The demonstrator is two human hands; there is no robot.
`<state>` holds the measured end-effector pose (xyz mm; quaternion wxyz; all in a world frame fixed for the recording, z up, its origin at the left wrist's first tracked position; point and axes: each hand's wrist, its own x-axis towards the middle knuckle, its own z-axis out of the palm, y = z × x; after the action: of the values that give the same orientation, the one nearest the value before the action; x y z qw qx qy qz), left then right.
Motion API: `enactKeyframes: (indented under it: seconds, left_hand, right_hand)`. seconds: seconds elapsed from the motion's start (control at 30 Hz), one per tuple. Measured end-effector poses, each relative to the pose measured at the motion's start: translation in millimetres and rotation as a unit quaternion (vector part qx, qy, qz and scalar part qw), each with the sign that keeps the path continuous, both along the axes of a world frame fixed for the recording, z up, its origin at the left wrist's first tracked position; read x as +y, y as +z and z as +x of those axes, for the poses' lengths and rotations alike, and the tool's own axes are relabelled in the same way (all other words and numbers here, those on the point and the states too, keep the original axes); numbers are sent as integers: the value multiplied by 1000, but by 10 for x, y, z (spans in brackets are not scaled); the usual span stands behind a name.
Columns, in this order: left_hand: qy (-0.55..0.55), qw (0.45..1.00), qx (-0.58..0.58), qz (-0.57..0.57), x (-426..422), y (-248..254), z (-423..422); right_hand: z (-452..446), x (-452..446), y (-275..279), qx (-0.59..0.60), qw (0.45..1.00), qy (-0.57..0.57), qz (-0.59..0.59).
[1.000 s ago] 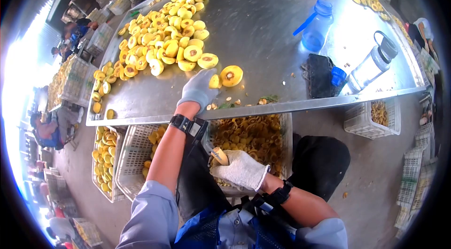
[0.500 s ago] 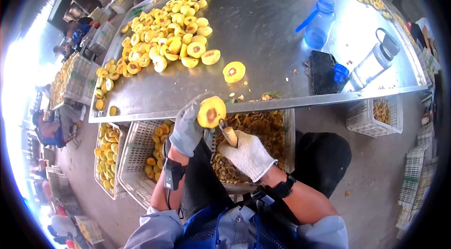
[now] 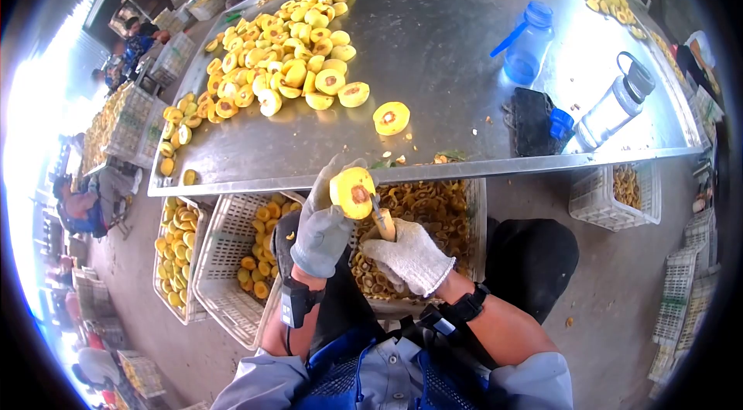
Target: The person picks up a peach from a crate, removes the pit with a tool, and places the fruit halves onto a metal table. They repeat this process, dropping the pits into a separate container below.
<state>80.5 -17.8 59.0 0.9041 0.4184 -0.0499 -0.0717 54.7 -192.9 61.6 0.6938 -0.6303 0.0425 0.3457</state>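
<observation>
My left hand (image 3: 319, 236), in a grey glove, holds a halved yellow fruit (image 3: 352, 192) with its brown centre facing me, just below the table's front edge. My right hand (image 3: 410, 257), in a white knitted glove, is closed round the wooden handle of a small tool (image 3: 383, 224). The tool's metal end touches the fruit's right side near the brown centre. On the metal table (image 3: 433, 38), one cut half (image 3: 392, 118) lies apart from a large pile of yellow halves (image 3: 286, 54). Below my hands is a crate of brownish scraps (image 3: 422, 212).
Two crates with yellow pieces (image 3: 179, 251) (image 3: 259, 255) stand at lower left. A blue bottle (image 3: 529, 46), a clear bottle (image 3: 611, 112) and a dark object (image 3: 532, 122) are on the table's right. Another crate (image 3: 615, 197) stands below it. Several people are farther off.
My left hand has come back from the table with a fruit half, first turned towards me and now tilted. My right hand has raised the tool to the fruit.
</observation>
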Motion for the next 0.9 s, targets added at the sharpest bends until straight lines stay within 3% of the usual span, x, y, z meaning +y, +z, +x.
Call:
enactKeyframes:
  seconds: [0.57, 0.67, 0.77, 0.9]
  left_hand:
    - [29, 989, -63, 128, -29, -326, -137]
    - [21, 975, -80, 206, -20, -312, -134]
    - [-29, 923, -78, 377, 24, 6, -75]
    - [-38, 801, -109, 587, 117, 361, -118]
  right_hand:
    - [-56, -78, 122, 208, 962, 3, 177]
    - [-38, -139, 176, 236, 953, 4, 190]
    - [-5, -161, 152, 239, 957, 0, 164]
    - [-41, -50, 90, 154, 984, 11, 90]
